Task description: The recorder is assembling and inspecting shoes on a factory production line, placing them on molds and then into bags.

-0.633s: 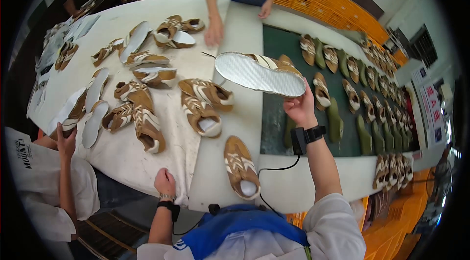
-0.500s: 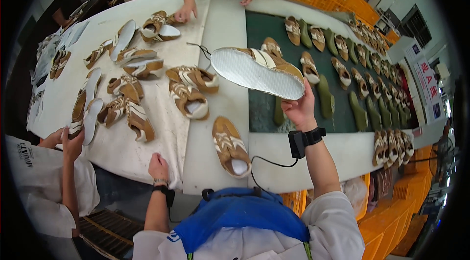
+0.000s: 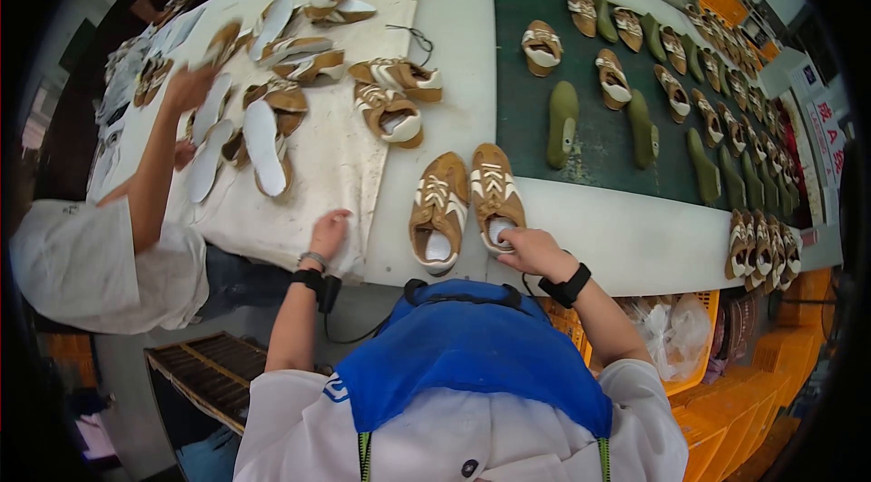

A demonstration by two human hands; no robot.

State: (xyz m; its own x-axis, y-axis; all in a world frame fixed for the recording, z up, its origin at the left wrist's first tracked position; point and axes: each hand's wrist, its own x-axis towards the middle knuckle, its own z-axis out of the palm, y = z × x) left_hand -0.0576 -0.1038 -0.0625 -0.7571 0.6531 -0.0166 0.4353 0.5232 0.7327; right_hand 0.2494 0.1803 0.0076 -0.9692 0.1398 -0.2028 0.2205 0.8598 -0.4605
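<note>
Two tan shoes with white stripes lie side by side at the near edge of the white table [image 3: 617,237]. My right hand [image 3: 531,250] grips the heel of the right shoe [image 3: 494,191], fingers at its opening. The left shoe [image 3: 438,219] lies untouched beside it. My left hand [image 3: 327,232] rests loosely curled on the white cloth [image 3: 318,164] near the table edge, holding nothing, a hand's width left of the shoes.
More tan shoes [image 3: 390,114] and white insoles [image 3: 263,142] lie on the cloth. A co-worker's arm [image 3: 159,155] reaches over them from the left. A dark green mat [image 3: 590,164] carries green lasts [image 3: 562,110] and shoes. Orange crates [image 3: 726,427] stand at lower right.
My right hand held a shoe sole-up above the table; it has now come down and set that shoe upright beside the other one. My left hand stayed at the table edge.
</note>
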